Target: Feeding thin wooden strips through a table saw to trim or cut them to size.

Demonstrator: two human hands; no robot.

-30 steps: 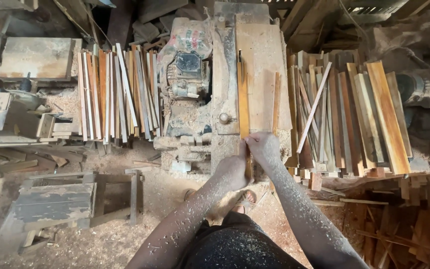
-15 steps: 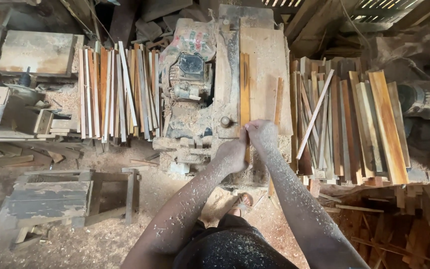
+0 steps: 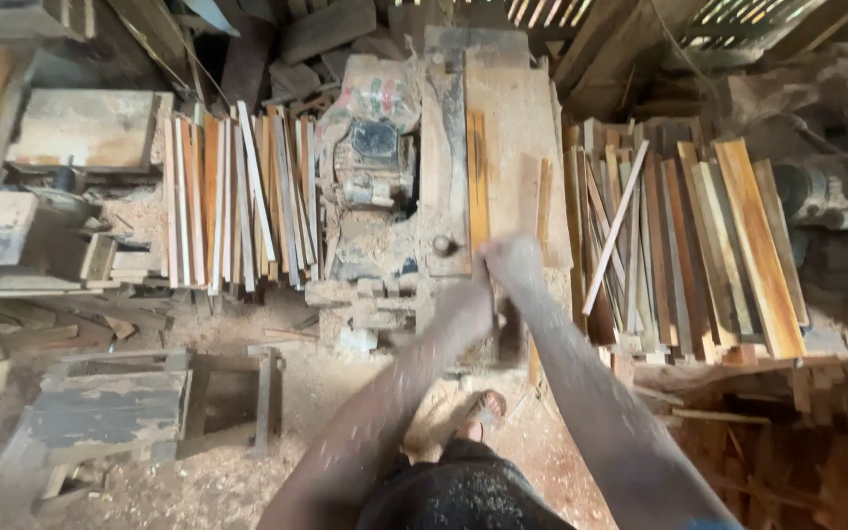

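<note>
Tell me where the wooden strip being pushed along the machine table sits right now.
In the head view the wooden strip lies lengthwise on the machine table, centre frame, right of the dusty motor and just beyond the right hand.

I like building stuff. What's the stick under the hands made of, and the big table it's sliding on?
The stick looks like raw, unpainted wood: orange-tan, with straight sawn edges, like the slats piled beside it. The table seems to be wood boards on a machine; dust coats it, so I can't be sure. Both hands, left and right, are blurred at the stick's near end.
</note>
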